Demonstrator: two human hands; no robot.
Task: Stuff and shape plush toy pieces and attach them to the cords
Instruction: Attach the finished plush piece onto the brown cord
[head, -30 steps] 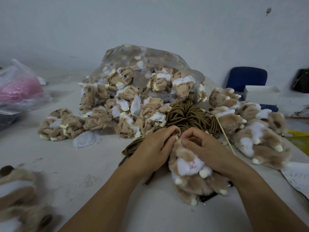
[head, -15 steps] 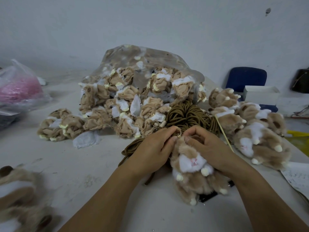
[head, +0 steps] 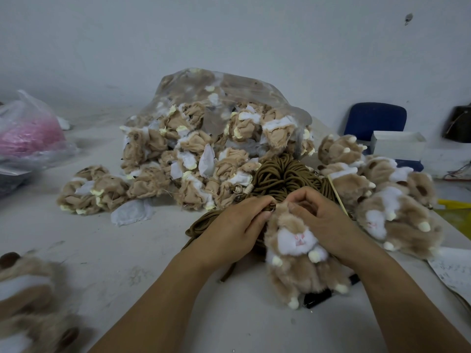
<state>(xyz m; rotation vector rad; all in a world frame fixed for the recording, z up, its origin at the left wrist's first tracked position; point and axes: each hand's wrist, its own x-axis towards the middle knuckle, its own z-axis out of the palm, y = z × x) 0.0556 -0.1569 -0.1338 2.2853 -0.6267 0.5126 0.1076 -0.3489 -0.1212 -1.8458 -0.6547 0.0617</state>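
Note:
A tan and white plush toy [head: 297,247] with a pink stitched face lies belly up at the table's front centre. My left hand [head: 235,229] pinches its top edge from the left, fingers curled. My right hand [head: 323,221] grips the toy's top from the right, thumb and fingers curled over it. Just behind the hands lies a bundle of brown cords [head: 283,178], and one cord runs under my left hand. What the fingertips hold between them is hidden.
A clear bag of inside-out plush skins [head: 204,149] spills across the table's middle. Finished plush toys [head: 387,200] pile up at the right, more at the front left [head: 23,294]. A thin stick [head: 337,194], a black tool [head: 318,299], papers [head: 453,271] and a pink-filled bag [head: 28,133] lie around.
The plush toy has shifted slightly up and left under the hands. My right hand's fingers have curled tighter over its top. My left hand has barely moved.

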